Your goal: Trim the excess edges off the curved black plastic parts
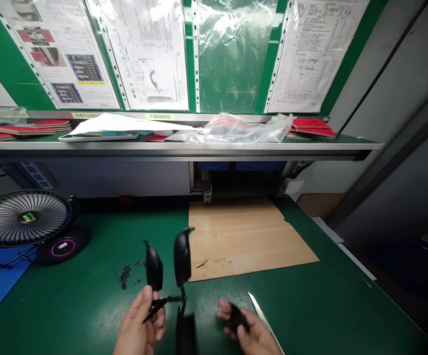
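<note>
Black moulded plastic, a runner with curved shell pieces branching from it, stands upright over the green bench mat, pinched by its thin stem in the left hand. The right hand is closed around a small black part and a slim blade. Black shavings lie beside a cardboard sheet.

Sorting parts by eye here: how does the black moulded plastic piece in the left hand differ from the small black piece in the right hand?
The black moulded plastic piece in the left hand is larger, with two curved lobes standing upright on thin stems; the small black piece in the right hand is compact and lies low in the fingers. The first is pinched at its stem, the second cupped. Both are black.
</note>
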A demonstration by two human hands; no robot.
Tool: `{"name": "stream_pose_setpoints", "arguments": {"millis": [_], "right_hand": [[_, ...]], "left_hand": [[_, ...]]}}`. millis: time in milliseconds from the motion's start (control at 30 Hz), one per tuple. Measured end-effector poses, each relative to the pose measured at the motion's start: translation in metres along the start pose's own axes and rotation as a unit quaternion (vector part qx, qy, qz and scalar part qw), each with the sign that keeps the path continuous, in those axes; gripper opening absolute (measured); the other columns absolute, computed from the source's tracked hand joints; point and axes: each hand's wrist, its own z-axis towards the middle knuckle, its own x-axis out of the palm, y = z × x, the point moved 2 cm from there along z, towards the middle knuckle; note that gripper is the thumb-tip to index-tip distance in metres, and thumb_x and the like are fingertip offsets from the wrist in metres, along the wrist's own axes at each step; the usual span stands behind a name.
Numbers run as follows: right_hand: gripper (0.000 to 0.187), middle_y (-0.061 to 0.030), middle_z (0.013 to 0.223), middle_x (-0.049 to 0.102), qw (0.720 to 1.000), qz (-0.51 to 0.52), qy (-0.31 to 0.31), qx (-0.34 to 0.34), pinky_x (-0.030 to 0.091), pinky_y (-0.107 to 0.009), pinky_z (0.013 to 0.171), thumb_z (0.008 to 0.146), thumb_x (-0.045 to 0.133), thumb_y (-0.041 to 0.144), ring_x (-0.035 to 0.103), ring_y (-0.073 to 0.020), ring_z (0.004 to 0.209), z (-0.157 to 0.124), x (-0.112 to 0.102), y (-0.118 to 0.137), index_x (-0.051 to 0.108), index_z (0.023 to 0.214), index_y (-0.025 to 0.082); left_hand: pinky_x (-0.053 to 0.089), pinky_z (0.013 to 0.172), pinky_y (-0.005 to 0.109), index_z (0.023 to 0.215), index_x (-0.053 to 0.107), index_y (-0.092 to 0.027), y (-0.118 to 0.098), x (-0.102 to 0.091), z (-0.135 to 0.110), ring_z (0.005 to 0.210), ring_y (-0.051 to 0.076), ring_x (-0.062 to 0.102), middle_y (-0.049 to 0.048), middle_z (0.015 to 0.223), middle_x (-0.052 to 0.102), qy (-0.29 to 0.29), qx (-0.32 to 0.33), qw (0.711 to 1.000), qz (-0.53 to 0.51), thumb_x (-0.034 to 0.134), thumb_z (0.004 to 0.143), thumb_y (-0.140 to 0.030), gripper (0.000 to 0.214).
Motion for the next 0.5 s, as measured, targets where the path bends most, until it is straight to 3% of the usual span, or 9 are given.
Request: {"name": "stream_pose_setpoints", "arguments": {"millis": [67, 133, 267, 400, 433, 500], "right_hand": [[0.046, -0.0046, 0.137, 0.053, 0.997, 0.065, 0.007, -0.034, 0.036, -0.048, 0.105, 0.077, 0.07, 0.056, 0.046, -0.031, 0.127, 0.003, 0.0, 0.025, 0.066, 0.116, 0.032], [0.043, -0.0043, 0.139, 0.051, 0.996, 0.064, 0.037, -0.05, 0.034, -0.046, 0.108, 0.082, 0.068, 0.051, 0.044, -0.0287, 0.129, 0.004, 0.01, 0.051, 0.062, 0.121, 0.032], [0.042, -0.0086, 0.133, 0.056, 0.988, -0.079, 0.08, -0.11, 0.04, -0.044, 0.103, 0.083, 0.069, 0.048, 0.048, -0.0293, 0.124, -0.006, 0.036, 0.093, 0.064, 0.119, 0.028], [0.025, -0.0056, 0.125, 0.062, 0.94, -0.218, 0.201, -0.166, 0.036, -0.04, 0.106, 0.084, 0.069, 0.044, 0.051, -0.0265, 0.123, -0.015, 0.05, 0.1, 0.073, 0.103, 0.028], [0.029, -0.0058, 0.123, 0.063, 0.95, -0.195, 0.186, -0.155, 0.036, -0.04, 0.106, 0.082, 0.07, 0.046, 0.052, -0.0264, 0.121, -0.013, 0.05, 0.095, 0.072, 0.105, 0.028], [0.042, -0.0067, 0.118, 0.065, 0.993, -0.048, 0.069, -0.086, 0.042, -0.039, 0.101, 0.079, 0.07, 0.052, 0.055, -0.0264, 0.117, -0.005, 0.045, 0.076, 0.069, 0.111, 0.025]], "left_hand": [[0.02, 0.035, 0.018, 0.07, 0.046, -0.02, -0.005, 0.0, -0.003, 0.037, 0.007, 0.022, -0.0082, 0.047, 0.03, 0.047, 0.019, 0.996, 0.072, 0.066, 0.077, -0.055, 0.04], [0.016, 0.04, 0.019, 0.067, 0.04, -0.021, -0.002, 0.005, -0.011, 0.043, 0.007, 0.014, -0.0087, 0.05, 0.02, 0.088, 0.029, 0.983, 0.16, 0.061, 0.075, -0.063, 0.048], [0.024, 0.05, 0.024, 0.065, 0.04, -0.021, 0.005, 0.019, -0.021, 0.055, 0.013, 0.023, -0.0042, 0.063, 0.019, 0.111, 0.1, 0.937, 0.315, 0.049, 0.078, -0.07, 0.051], [0.025, 0.056, 0.025, 0.063, 0.044, -0.021, 0.005, 0.021, -0.02, 0.06, 0.016, 0.03, -0.0023, 0.063, 0.027, 0.078, 0.143, 0.915, 0.37, 0.046, 0.079, -0.07, 0.052], [0.024, 0.054, 0.025, 0.063, 0.044, -0.021, 0.006, 0.018, -0.02, 0.058, 0.016, 0.029, -0.0022, 0.061, 0.026, 0.069, 0.15, 0.916, 0.365, 0.047, 0.078, -0.07, 0.052], [0.023, 0.051, 0.026, 0.062, 0.046, -0.023, 0.009, 0.013, -0.025, 0.052, 0.016, 0.028, -0.0019, 0.057, 0.027, 0.066, 0.164, 0.927, 0.331, 0.052, 0.077, -0.068, 0.048]]}}
